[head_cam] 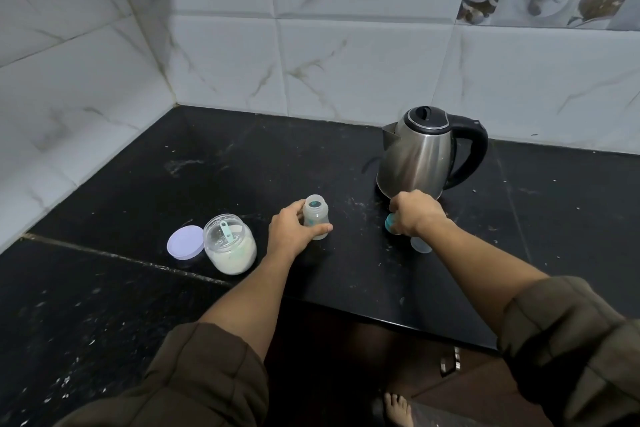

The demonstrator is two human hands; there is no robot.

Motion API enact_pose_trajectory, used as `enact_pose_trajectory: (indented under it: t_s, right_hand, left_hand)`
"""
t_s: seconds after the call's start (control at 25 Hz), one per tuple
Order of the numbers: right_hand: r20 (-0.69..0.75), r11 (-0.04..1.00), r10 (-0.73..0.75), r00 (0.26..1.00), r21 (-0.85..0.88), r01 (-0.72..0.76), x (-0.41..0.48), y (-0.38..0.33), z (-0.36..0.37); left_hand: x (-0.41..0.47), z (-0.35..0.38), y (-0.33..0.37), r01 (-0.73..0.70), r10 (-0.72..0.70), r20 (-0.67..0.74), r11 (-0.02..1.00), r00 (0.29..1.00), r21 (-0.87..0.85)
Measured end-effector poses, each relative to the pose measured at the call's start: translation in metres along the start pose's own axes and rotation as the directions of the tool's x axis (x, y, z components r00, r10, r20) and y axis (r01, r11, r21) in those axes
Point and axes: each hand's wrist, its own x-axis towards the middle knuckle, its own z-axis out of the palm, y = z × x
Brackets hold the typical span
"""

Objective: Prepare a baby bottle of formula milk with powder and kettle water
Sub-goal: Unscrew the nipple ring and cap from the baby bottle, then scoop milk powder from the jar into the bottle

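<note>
Steadying the baby bottle [315, 220] with the left hand [289, 234] is the right call here: thumb on the near side, fingers round the far side, bottle upright on the black counter [138, 191] with its mouth open. The right hand [414, 211] is closed over the teal teat ring [390, 222], low to the counter, with a clear cap [420, 244] just behind that wrist. I'd park the ring teat-up so it stays clean. Just left of the bottle grip sits the open powder jar [230, 244], scoop [227, 236] inside, lilac lid [185, 242] beside it. The kettle [420, 154] stands right behind the right hand, so keep the left hand clamped while pouring.
</note>
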Motion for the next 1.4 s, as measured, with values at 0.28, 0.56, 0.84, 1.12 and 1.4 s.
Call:
enact_pose_trajectory:
  t_s: [0.28,0.56,0.84,1.12,1.4]
  right_hand:
    - [0.029,0.995,-0.034,0.999,-0.095,0.037,0.004,0.001,0.013]
    - [0.053,0.986,-0.086,0.995,-0.136,0.093,0.008,-0.024,-0.03]
    - [-0.114,0.943,-0.325,0.939,0.036,0.331,0.007,-0.108,-0.083]
    - [-0.168,0.75,-0.627,0.761,0.134,0.648,-0.007,-0.223,-0.077]
    - [0.106,0.528,-0.816,0.568,-0.263,0.808,-0.007,-0.283,-0.052]
  left_hand:
    - [-0.004,0.001,0.0,0.029,-0.029,-0.009,0.999,1.0,-0.019]
    - [-0.014,-0.029,0.03,0.069,-0.069,-0.006,0.997,0.998,-0.046]
    - [-0.001,-0.092,0.07,-0.092,0.11,-0.373,0.994,0.921,0.064]
    - [-0.024,-0.164,0.021,0.048,-0.005,-0.441,0.995,0.897,0.085]
    - [-0.05,-0.194,-0.041,0.174,-0.155,-0.215,0.982,0.964,0.073]
